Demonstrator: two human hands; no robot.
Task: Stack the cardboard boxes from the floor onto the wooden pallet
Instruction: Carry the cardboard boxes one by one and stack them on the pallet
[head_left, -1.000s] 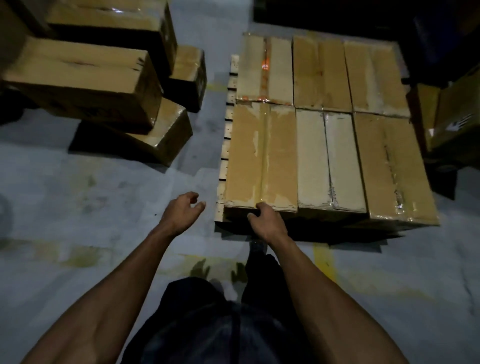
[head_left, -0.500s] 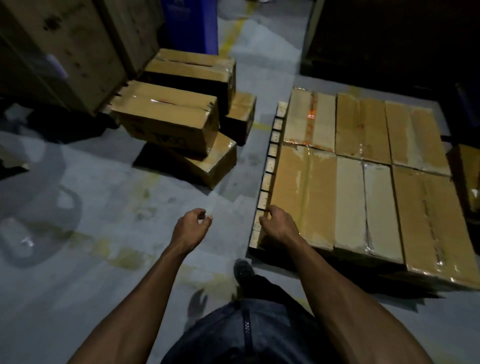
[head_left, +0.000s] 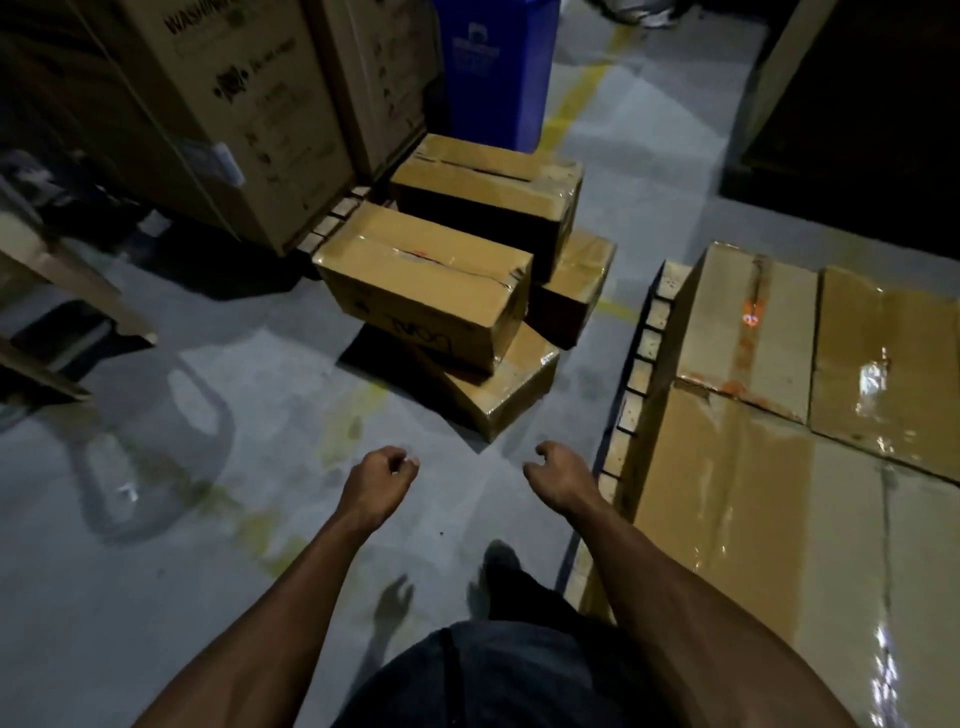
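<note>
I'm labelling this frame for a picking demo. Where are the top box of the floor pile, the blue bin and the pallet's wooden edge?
top box (head_left: 423, 260): head view, taped top face.
blue bin (head_left: 493, 78): head view, front wall.
wooden pallet (head_left: 636, 374): head view, exposed left edge.

Floor boxes (head_left: 426, 291) left of pallet (head_left: 636, 374)

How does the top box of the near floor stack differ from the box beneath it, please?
The top box looks taller than the bottom box, which looks flatter. The top box rests on the bottom box, while the bottom box sits on the floor. The top box shows dark handwriting on its side; the bottom box's visible side looks plain. Both are brown taped cardboard, and neither hand touches them.
</note>
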